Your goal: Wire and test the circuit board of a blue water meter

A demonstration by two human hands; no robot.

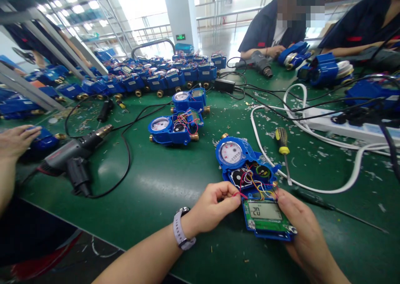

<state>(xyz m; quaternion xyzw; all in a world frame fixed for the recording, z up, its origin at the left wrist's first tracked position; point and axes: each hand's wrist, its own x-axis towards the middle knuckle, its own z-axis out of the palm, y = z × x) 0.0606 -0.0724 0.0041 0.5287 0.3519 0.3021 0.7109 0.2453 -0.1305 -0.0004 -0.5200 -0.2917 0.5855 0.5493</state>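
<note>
An opened blue water meter [239, 161] lies on the green table, its white dial facing up and coloured wires spilling from its body. My right hand [304, 230] holds the meter's lifted-out display board [265, 217], a green circuit board in a blue frame whose screen reads 20. My left hand [212, 207], with a watch on the wrist, is closed in a pinch on the red wires at the board's upper left corner.
Two more open meters [175, 128] lie behind, with rows of blue meters [162, 80] further back. A yellow-handled screwdriver [283, 144], a white cable [312, 188], a power strip [350, 128] and a black heat gun [75, 150] lie around. Other people's hands work at left and far right.
</note>
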